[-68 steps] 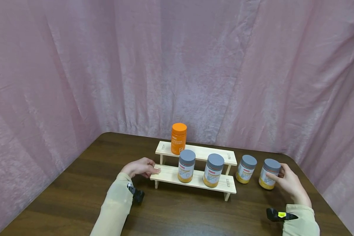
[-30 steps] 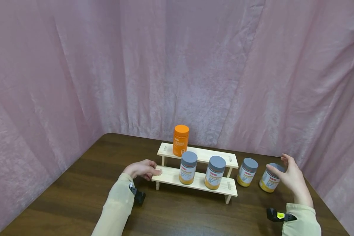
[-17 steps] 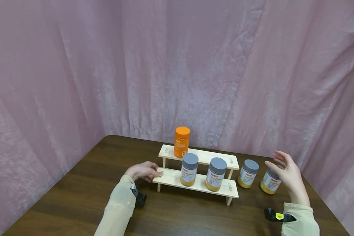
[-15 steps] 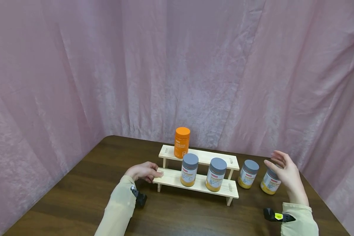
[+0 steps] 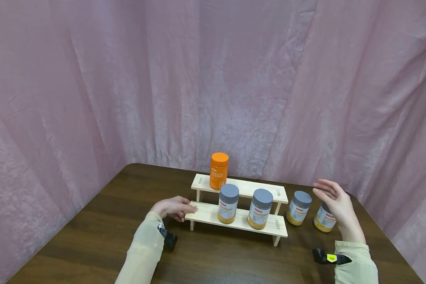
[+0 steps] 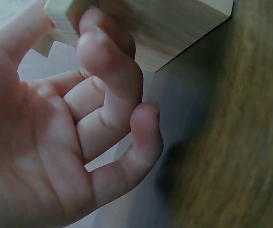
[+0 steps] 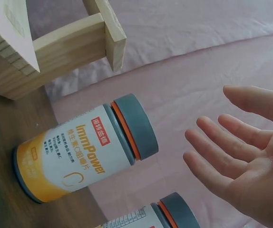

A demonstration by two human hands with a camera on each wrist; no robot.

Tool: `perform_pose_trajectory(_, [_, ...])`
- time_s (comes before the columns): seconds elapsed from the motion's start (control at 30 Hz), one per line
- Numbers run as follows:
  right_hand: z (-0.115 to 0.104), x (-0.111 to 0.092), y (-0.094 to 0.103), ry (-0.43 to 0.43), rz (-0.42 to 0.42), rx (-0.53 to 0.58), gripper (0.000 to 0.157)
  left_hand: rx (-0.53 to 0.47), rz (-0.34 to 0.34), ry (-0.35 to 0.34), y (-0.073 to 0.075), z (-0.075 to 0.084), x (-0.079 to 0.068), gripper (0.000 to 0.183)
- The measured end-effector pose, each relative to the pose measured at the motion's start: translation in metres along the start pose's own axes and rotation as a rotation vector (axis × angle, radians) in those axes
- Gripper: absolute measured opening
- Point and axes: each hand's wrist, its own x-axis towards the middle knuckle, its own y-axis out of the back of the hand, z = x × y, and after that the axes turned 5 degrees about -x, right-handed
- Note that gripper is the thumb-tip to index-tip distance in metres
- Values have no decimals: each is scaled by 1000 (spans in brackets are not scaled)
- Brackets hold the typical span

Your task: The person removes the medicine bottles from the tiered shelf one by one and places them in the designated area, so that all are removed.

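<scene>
My left hand (image 5: 171,208) grips the left end of the lower step of a two-tier wooden display rack (image 5: 209,213), thumb on top and fingers curled beneath. In the left wrist view those fingers (image 6: 112,80) bend against the wood's underside. My right hand (image 5: 337,205) is raised with nothing in it, its fingers (image 7: 222,161) apart from the jars in the right wrist view. Below it stands a grey-lidded supplement jar (image 5: 324,220), its lid partly hidden by the hand. Left of that is another grey-lidded jar (image 5: 298,209), upright beside the rack.
Two more grey-lidded jars, the left one (image 5: 228,205) and the right one (image 5: 260,210), stand on the lower step. An orange bottle (image 5: 218,172) is on the upper step. Behind the dark wooden table (image 5: 213,260) hangs a pink curtain (image 5: 241,90).
My right hand has let go of the far-right jar, risen above it and drifted left. The left hand keeps its grip on the rack. The whole view has shifted slightly.
</scene>
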Motion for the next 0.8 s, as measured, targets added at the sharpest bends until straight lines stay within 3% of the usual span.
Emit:
perform_pose_trajectory(0.33, [-7, 3, -6, 50, -27, -16, 34, 18, 54, 4, -2, -1, 1, 37])
perform_pose_trajectory(0.57, [-26, 7, -31, 64, -69, -65, 49, 18, 78, 23, -3, 1, 1, 45])
perform_pose_trajectory(0.8, [-40, 3, -61, 38, -116, -93, 50, -30, 51, 7, -6, 0, 3, 40])
